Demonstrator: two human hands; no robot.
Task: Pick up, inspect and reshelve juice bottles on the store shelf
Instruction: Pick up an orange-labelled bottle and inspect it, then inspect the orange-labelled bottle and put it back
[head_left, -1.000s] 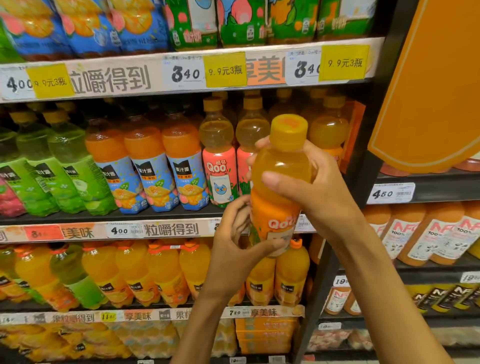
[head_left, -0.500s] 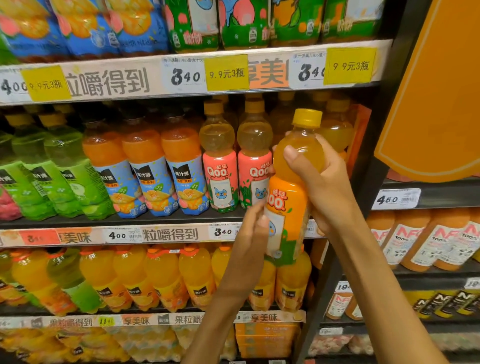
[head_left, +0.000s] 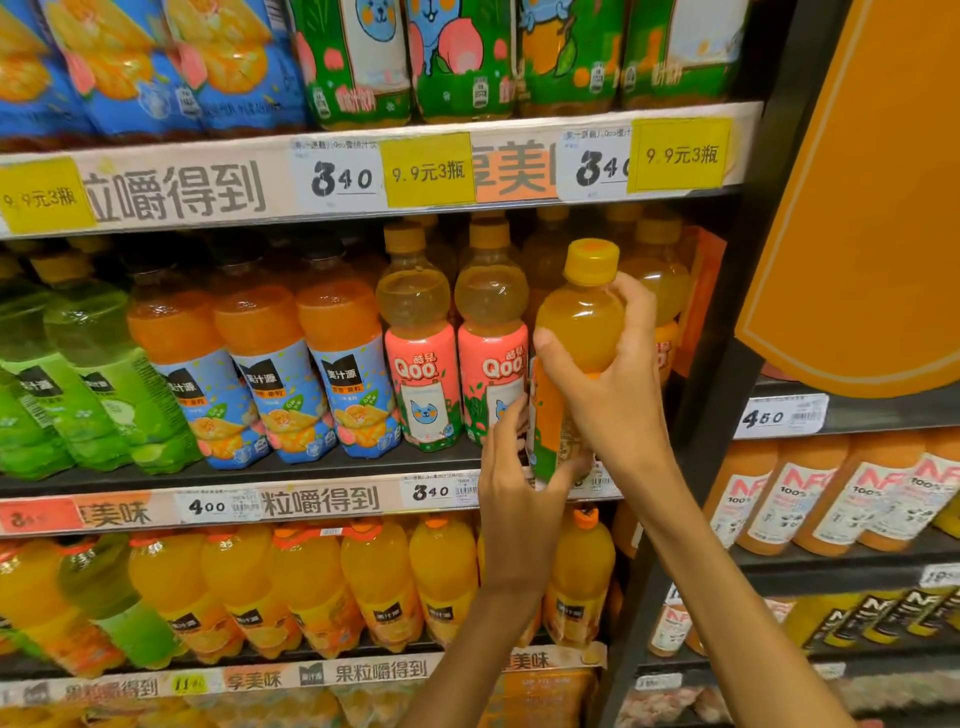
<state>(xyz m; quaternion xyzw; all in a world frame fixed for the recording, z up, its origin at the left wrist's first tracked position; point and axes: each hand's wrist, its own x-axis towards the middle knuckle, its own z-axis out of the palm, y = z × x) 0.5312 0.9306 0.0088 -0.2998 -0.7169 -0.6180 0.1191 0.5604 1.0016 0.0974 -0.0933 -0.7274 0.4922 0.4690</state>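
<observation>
An orange Qoo juice bottle (head_left: 576, 332) with a yellow cap stands upright at the right end of the middle shelf (head_left: 332, 470), its base close to the shelf's front edge. My right hand (head_left: 618, 384) grips its upper body from the right, thumb across the front. My left hand (head_left: 519, 493) holds its lower label from below and from the left, thumb under the base. Two pink Qoo bottles (head_left: 421, 364) stand just left of it, and another orange one (head_left: 657, 280) behind it.
Blue-labelled orange bottles (head_left: 260, 374) and green ones (head_left: 88, 384) fill the middle shelf's left. Larger orange bottles (head_left: 374, 587) line the shelf below. A dark upright post (head_left: 727, 374) bounds the bay on the right, with NFC bottles (head_left: 852, 499) beyond and an orange sign (head_left: 872, 208) above.
Both hands have carried the bottle forward and right, up to the shelf. It has gone from tilted to upright and turned, so the Qoo logo now faces away.
</observation>
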